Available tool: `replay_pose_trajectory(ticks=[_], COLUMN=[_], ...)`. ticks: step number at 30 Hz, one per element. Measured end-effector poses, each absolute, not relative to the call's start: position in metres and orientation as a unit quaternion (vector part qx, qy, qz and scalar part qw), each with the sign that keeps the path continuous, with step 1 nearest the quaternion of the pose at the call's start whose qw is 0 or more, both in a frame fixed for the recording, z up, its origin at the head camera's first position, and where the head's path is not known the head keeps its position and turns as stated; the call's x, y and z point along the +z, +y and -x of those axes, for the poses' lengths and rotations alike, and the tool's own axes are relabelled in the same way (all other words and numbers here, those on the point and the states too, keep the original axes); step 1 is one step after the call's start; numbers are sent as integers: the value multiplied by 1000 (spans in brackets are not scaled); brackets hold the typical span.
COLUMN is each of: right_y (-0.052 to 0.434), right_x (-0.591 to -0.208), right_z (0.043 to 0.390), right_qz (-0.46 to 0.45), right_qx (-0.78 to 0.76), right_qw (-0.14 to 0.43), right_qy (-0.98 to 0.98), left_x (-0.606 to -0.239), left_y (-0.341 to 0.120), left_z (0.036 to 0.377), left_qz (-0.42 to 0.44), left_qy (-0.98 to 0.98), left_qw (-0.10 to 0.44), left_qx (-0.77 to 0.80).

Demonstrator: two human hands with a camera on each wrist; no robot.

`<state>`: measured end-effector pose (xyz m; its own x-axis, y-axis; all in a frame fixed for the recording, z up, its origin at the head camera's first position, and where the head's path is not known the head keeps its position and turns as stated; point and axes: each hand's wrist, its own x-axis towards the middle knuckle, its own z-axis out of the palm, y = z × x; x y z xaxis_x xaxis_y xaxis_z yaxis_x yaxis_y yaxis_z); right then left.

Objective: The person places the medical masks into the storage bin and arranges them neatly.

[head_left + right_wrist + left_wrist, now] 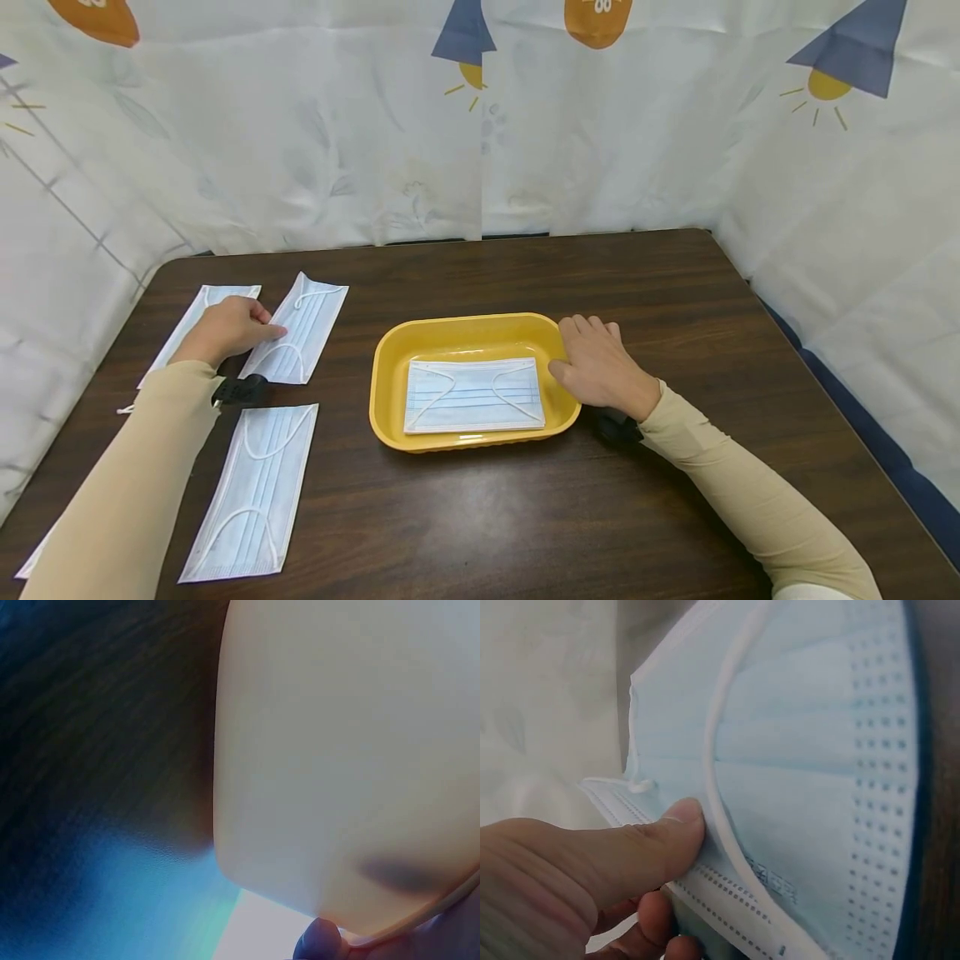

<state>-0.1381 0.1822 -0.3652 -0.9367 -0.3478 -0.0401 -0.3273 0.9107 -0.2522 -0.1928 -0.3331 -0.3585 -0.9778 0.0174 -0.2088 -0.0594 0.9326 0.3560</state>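
My left hand (228,329) pinches the long edge of a light blue face mask (307,321) between thumb and fingers. In the left wrist view, the thumb (682,825) presses on the pleated face of that mask (795,750), beside a white ear loop. At the right end of a yellow tray (382,375), my right hand (603,367) grips the rim, thumb on the inner side. A face mask (474,396) lies flat inside the tray, its loops on top. The right wrist view shows the tray's outer wall (337,750) close up, with fingertips at its rim.
Another mask (255,492) lies on the dark wooden table (480,517) near the left forearm. Behind the left hand is one more mask (202,304), partly covered. A mask corner (33,562) shows beside the left sleeve. A patterned white curtain (337,125) hangs behind the table.
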Motion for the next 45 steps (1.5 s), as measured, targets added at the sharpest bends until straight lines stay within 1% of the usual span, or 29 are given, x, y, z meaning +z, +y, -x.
replay_pose_trajectory(ticks=[7,17,29,36,45], right_y=[180,176,175,175,176], right_x=[-367,-367,-366,-366,-366], right_z=[140,144,143,143,143], right_qz=[172,172,170,169,170], right_qx=[-126,-119,-119,-119,-114], right_qw=[41,46,47,48,48], right_qy=[976,977,977,977,978], left_x=[-360,-357,-350,-347,-347], left_y=[-333,-335,-338,-336,-333], left_z=[194,193,185,183,179], left_qz=[1,24,30,46,36], left_qy=[979,968,964,944,924], left_qw=[98,140,99,124,129], left_qx=[177,207,244,302,358])
